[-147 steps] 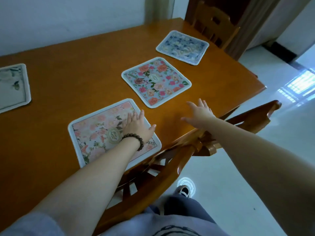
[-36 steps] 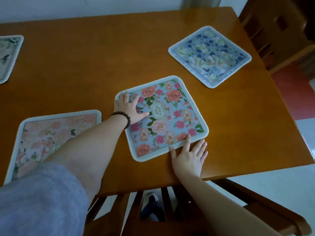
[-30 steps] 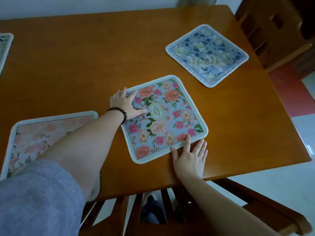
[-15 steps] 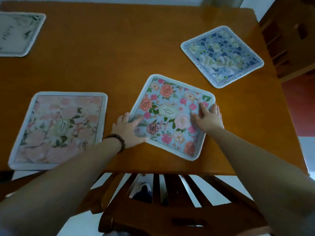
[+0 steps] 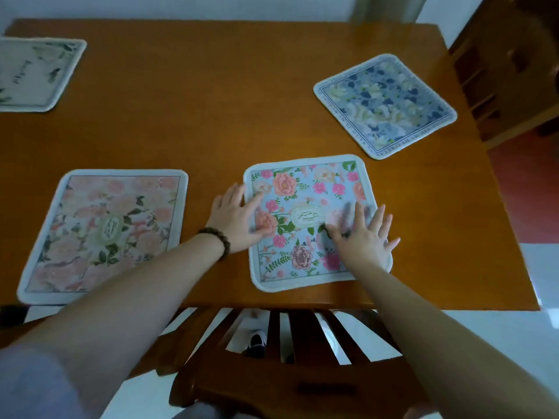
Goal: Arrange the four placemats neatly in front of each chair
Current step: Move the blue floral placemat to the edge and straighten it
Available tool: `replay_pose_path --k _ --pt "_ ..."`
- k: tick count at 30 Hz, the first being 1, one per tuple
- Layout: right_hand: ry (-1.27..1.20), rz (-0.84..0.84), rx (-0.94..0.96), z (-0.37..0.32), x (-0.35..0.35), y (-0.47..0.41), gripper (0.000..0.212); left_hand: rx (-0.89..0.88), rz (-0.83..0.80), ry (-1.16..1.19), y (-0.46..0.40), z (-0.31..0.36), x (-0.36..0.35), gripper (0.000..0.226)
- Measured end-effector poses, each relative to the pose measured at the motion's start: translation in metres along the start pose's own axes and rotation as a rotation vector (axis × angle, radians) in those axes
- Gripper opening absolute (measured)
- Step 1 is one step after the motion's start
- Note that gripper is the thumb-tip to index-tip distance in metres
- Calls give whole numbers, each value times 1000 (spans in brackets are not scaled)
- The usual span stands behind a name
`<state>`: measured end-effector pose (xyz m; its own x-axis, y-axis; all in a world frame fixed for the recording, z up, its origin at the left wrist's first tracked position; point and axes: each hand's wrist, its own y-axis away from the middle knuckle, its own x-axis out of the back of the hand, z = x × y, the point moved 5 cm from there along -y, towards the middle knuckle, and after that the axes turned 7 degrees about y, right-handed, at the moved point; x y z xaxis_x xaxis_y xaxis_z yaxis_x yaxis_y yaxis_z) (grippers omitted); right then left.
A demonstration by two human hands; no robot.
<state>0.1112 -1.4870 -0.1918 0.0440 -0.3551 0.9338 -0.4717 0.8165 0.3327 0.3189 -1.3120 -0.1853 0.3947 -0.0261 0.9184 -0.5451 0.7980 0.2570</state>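
Two flat hands on the blue square cloth placemat with pink roses point(image 5: 305, 219), near table edge, right above the slatted wooden chair point(image 5: 290, 358), probably to square it up. Left hand point(image 5: 236, 220) presses its left border, right hand point(image 5: 363, 234) its right side, fingers spread, gripping nothing.

near-edge mat point(image 5: 308, 222) right of second mat point(image 5: 102, 234) | third mat point(image 5: 384, 105) behind-right | fourth mat point(image 5: 36, 74) far-left
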Motion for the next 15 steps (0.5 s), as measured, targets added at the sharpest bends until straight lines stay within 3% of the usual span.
replay_pose_path --k 5,10,15 --pt "-104 -31 -220 18 -31 47 92 58 -22 -17 -75 -3 -1 92" --pt "-84 -35 -228 19 -45 56 83 37 -70 4 -119 3 -5 92" --pt "-81 -33 -172 20 -44 43 77 -13 -16 -57 -106 0 -5 83"
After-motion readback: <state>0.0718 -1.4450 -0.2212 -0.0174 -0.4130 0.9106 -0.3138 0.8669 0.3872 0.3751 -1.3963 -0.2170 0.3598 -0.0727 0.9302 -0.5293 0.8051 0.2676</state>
